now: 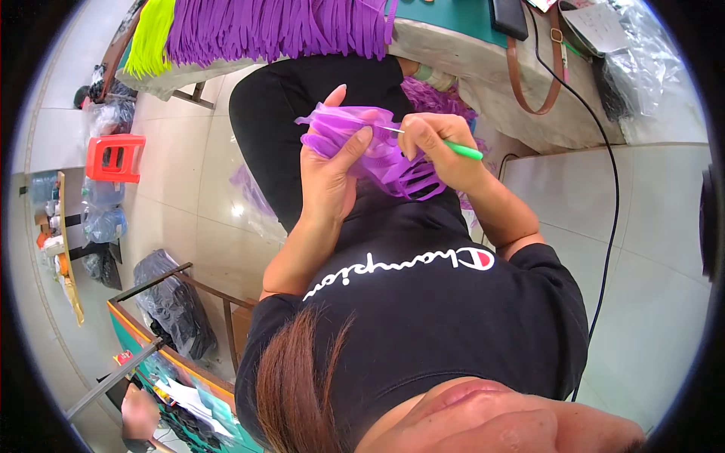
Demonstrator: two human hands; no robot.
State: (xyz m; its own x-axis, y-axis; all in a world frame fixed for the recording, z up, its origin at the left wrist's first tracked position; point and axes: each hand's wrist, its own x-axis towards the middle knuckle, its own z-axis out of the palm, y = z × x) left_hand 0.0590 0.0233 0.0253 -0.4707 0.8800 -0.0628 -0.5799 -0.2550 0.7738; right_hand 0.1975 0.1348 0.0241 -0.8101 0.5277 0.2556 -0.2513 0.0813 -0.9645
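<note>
A bunch of sheer purple strips (396, 170) is bent over my left hand (328, 162), whose thumb presses it from above while one fingertip sticks out past it. The loose strip ends hang in loops toward my right hand (434, 143). That hand is closed around a slim tool with a green handle (463, 150). Its thin metal shaft points left and meets the purple bunch near my left thumb. Whether the tip is hooked or straight is too small to tell. Both hands are above my lap, over black trousers (264, 113).
Ahead, a table edge (445, 45) carries a row of purple strips (279, 34) and yellow-green strips (153, 38). A brown strap (533, 106) and black cable (613, 181) hang at the right. On the left stand a red stool (115, 158) and a dark plastic-wrapped bundle (174, 302).
</note>
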